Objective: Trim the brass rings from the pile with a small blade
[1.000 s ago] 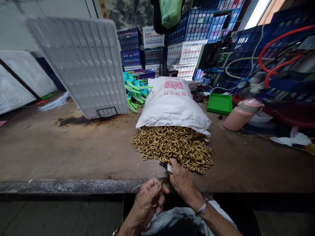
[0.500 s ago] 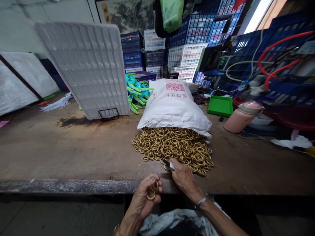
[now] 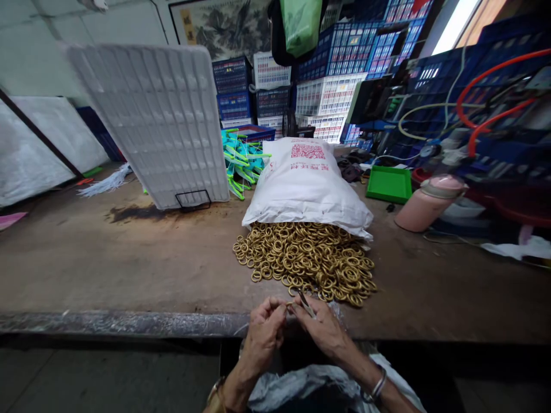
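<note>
A heap of gold-coloured rings [image 3: 310,258] spills from the open end of a white printed sack [image 3: 307,178]. In front of it, at the table's edge, my left hand [image 3: 267,330] is closed, its fingertips pinching a gold ring [image 3: 290,305]. My right hand [image 3: 321,324] meets it there, thumb and fingertips at the same ring. A small narrow tool [image 3: 306,304] with a dark tip and a pale part is gripped in that hand; its exact kind cannot be made out. Whether other rings sit inside my left palm is hidden.
A white ribbed panel [image 3: 150,126] stands upright on the table [image 3: 86,258] to the left. Green-and-turquoise plastic pieces [image 3: 243,160] lie behind it. A green tray [image 3: 389,184] and a pink bottle [image 3: 428,203] stand right. Under my hands is an open pale bag [image 3: 297,390].
My right hand has come back from the heap's front edge towards me. My left hand has turned and risen, and both hands now meet at a ring.
</note>
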{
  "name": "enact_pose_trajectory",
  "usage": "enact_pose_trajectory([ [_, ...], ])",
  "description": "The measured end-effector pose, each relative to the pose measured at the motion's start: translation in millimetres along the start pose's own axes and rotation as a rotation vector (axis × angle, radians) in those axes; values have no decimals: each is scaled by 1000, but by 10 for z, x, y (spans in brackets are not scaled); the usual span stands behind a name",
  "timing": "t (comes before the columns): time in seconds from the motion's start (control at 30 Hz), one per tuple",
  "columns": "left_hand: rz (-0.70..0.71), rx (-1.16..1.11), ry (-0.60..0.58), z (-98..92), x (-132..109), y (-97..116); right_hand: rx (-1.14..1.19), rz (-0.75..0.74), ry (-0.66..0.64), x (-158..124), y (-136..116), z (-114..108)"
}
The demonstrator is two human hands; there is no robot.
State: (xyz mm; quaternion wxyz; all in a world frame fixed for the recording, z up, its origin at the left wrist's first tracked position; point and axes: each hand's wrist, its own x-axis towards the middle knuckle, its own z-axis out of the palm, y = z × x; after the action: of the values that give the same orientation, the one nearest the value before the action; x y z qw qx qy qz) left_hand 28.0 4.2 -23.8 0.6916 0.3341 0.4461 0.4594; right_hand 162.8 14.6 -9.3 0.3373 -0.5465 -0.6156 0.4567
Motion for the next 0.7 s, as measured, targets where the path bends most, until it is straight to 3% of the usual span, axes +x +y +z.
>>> enact_pose_trajectory([
  [0.13, 162, 163, 48, 17, -9, 1, 158, 67, -47, -1, 80, 84],
  [0.33, 288, 274, 134, 45, -46, 10, 478, 347, -88, -39, 89, 205],
  [0.53, 176, 123, 40, 77, -41, 13, 549, 364, -135, -6, 98, 219],
  [0.7, 52, 115, 55, 49, -6, -9, 305, 230, -7, 95, 215, 225],
])
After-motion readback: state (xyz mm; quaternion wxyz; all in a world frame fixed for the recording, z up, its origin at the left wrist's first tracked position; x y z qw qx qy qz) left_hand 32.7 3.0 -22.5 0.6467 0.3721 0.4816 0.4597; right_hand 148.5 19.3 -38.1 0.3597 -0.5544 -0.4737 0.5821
